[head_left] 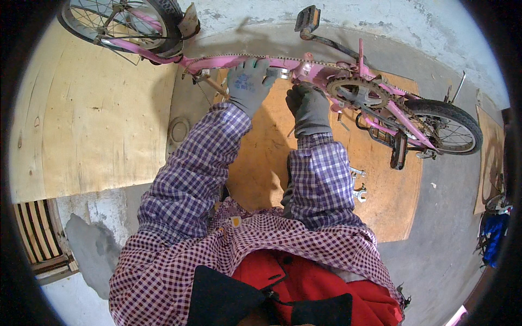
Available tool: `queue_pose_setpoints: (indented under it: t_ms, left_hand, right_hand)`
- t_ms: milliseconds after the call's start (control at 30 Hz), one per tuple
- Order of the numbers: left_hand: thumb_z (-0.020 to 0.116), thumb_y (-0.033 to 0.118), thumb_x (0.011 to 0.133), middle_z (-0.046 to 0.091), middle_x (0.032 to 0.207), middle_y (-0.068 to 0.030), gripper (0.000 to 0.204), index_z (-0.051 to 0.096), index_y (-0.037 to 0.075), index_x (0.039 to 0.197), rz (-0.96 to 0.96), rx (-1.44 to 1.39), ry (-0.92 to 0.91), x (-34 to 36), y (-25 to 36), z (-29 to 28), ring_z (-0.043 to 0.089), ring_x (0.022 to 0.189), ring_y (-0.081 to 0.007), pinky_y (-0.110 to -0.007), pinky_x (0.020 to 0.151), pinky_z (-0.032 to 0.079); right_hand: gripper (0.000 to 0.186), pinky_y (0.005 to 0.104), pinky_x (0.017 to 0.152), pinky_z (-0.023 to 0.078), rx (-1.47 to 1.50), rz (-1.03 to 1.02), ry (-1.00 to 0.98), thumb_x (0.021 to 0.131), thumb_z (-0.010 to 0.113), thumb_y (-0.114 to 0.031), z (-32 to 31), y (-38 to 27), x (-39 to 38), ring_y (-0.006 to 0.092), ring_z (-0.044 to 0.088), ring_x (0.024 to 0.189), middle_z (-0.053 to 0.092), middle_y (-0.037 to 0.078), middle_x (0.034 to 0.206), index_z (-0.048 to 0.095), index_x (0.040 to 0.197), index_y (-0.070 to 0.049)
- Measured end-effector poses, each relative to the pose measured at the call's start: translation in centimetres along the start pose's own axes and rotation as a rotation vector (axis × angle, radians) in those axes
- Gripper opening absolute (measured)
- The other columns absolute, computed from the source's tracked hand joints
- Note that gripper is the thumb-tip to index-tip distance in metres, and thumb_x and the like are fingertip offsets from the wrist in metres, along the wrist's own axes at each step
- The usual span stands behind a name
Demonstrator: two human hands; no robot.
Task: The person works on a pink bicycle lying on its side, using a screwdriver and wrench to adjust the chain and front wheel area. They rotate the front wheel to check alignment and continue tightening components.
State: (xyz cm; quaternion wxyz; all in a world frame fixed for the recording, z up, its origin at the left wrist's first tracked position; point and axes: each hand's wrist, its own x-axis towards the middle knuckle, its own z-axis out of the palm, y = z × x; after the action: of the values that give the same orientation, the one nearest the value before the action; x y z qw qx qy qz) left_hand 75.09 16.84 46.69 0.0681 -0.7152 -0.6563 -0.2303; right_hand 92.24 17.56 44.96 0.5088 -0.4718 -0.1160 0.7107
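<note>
A small pink bicycle (pixel 244 61) lies across the top of the view, with its chain running along the frame. My left hand (pixel 246 84), in a grey glove, grips the pink main tube beside a silver metal piece (pixel 279 73). My right hand (pixel 310 108), also gloved, is closed just below the frame's middle joint, left of the chainring (pixel 356 93); what its curled fingers hold is hidden. A pedal (pixel 398 149) hangs at the right, and another (pixel 307 19) sticks up at the top.
An orange board (pixel 386 206) lies beneath, with several wrenches (pixel 359 193) on it. A pale plywood sheet (pixel 81 136) is at the left, beside a slatted wooden piece (pixel 35 233). A pale wall (pixel 380 27) runs behind; another board (pixel 486 157) and blue material (pixel 492 242) are at the right.
</note>
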Motion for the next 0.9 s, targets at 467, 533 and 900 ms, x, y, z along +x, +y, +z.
queue_pose_setpoints:
  t_ms: [467,533,900]
  left_hand:
    - [0.065,0.03,0.09,0.059,0.114,-0.0126,0.039,0.053,0.012,0.122,0.044,0.066,-0.032,-1.0,0.0,2.0,0.064,0.098,-0.0339,-0.046,0.08,0.054]
    - [0.066,0.029,0.09,0.059,0.111,-0.013,0.036,0.054,0.011,0.118,0.065,0.052,-0.034,-0.8,0.1,2.1,0.064,0.094,-0.0334,-0.046,0.078,0.054]
    - [0.065,0.039,0.093,0.06,0.096,-0.0096,0.027,0.059,0.013,0.101,0.086,-0.086,-0.08,-1.3,0.8,1.2,0.066,0.079,-0.0306,-0.046,0.069,0.053]
  right_hand:
    - [0.02,0.0374,0.073,0.062,-0.047,-0.032,-0.065,0.093,0.063,-0.011,-0.7,0.4,1.0,0.0259,0.071,0.082,0.068,0.013,0.094,0.065,0.109,0.001]
    - [0.02,0.0368,0.073,0.062,-0.023,-0.013,-0.017,0.093,0.064,-0.01,-0.9,0.3,1.1,0.0254,0.071,0.082,0.068,0.013,0.093,0.065,0.109,0.001]
    - [0.011,0.0356,0.062,0.058,0.052,-0.011,0.037,0.091,0.064,-0.008,-1.1,0.5,1.2,0.0243,0.067,0.072,0.066,0.012,0.087,0.065,0.1,-0.003]
